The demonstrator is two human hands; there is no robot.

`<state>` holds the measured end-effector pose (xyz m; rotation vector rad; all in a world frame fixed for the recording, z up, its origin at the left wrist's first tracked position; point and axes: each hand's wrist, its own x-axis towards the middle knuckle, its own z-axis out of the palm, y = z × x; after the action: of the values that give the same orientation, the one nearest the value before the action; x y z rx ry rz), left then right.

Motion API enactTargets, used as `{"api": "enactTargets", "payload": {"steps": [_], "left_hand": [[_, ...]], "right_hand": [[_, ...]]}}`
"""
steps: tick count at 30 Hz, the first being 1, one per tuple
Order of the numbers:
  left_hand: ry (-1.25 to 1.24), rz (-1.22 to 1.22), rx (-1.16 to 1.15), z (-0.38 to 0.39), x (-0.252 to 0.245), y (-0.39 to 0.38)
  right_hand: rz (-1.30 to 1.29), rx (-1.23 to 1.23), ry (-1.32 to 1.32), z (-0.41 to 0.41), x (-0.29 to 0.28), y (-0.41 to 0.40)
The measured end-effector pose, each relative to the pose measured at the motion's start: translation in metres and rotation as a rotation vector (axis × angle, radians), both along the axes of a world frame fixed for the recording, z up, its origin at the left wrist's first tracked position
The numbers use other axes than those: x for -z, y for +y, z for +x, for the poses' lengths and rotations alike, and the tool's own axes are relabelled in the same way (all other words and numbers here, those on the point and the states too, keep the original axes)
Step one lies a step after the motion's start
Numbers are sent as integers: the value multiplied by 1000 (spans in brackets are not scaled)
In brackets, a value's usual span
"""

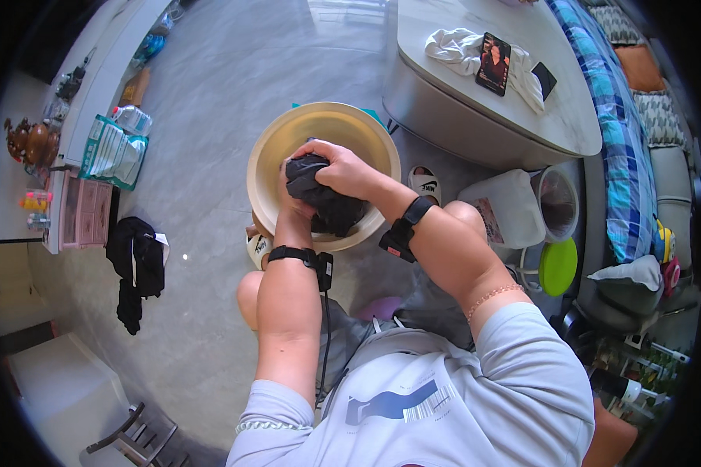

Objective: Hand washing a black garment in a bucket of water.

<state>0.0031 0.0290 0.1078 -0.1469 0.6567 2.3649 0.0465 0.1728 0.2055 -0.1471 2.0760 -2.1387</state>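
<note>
A bunched dark grey or black cloth [327, 195] is gripped between both hands over a cream plastic basin [258, 175]. My left hand [292, 195] clasps its left side, with part of the fingers hidden behind the cloth. From above and to the right, my right hand [346, 169] squeezes the upper part, its fingers curled over the top. The lower end of the cloth hangs down inside the basin. Whether there is water at the bottom cannot be made out. Each forearm wears a black strap with a small device.
A coffee table [479, 122] stands ahead right, bearing a phone [493, 63] and white cloth [453, 49]. By my right knee are a translucent plastic container [511, 204] and a round bin [558, 201]. Black clothing [137, 257] lies on the floor at left, near pink drawers [84, 210].
</note>
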Motion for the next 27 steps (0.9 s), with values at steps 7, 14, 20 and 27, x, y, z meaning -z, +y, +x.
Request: {"api": "enactTargets", "payload": {"steps": [7,14,20,27], "left_hand": [[49,-366,-567,-12,20,2],[-48,-706,-381,29,-31,75],[-118,-714,-440,-22,16,-23],[-49,-648,-434,20,-35,62]], "right_hand": [[664,393,432,50,0,-41],[700,634,-77,-7,34,15],[528,412,58,27,7,-61],[595,668,-143,0,34,7]]}}
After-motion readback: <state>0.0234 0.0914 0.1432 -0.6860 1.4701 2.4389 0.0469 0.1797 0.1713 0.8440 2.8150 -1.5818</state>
